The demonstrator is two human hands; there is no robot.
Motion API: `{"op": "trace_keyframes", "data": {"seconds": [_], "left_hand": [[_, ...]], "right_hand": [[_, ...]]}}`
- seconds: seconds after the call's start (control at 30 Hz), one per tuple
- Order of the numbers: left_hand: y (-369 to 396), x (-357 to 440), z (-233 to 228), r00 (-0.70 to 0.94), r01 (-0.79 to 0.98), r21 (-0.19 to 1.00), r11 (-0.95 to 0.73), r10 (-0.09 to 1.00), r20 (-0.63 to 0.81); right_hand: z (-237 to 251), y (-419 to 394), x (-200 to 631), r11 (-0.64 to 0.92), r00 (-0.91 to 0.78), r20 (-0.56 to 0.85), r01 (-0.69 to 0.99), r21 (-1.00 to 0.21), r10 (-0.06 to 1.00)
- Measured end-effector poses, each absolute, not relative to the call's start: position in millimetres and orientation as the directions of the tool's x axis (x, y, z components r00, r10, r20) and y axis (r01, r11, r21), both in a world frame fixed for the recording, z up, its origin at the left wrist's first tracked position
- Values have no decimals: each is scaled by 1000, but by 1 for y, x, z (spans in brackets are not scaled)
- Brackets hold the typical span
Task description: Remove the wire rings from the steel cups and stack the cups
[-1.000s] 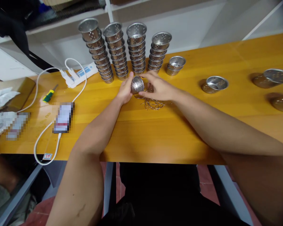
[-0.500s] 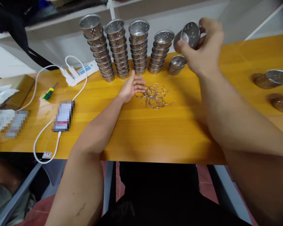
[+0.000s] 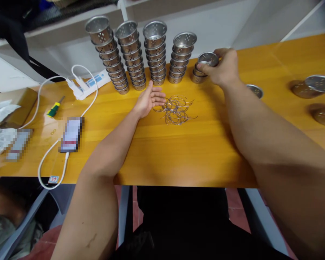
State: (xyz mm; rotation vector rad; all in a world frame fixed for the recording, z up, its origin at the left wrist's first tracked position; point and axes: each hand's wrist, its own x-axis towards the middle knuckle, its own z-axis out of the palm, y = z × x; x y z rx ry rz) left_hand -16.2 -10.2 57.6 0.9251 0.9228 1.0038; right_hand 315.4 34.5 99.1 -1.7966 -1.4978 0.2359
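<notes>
Cup (image 3: 208,58), perforated metal, one: gripped at rim and side by the right hand (image 3: 225,69), atop the short stack (image 3: 197,76); whether fully seated, cannot tell. Risk: crooked or jammed nesting; cause, off-centre lowering. Tall stack (image 3: 180,59), nearest of four, just left of it: narrow at the foot, liable to topple if the cup or thumb knocks it. Loose cup (image 3: 255,90), partly behind the right forearm (image 3: 241,119): may be nudged if the arm draws back low. Wires (image 3: 176,110), tangled on the table (image 3: 178,155): may snag one another when lifted. Left hand (image 3: 148,100), relaxed, holding nothing, fingertips at the wires' edge: a careless sweep could scatter them.
</notes>
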Motion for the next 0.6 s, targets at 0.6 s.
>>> {"op": "trace_keyframes", "data": {"seconds": [0.6], "left_hand": [[-27,-12,80,226,-138,954,266,946,-231]], "right_hand": [[138,10,312,-81,321,216,705,-705,922]]}}
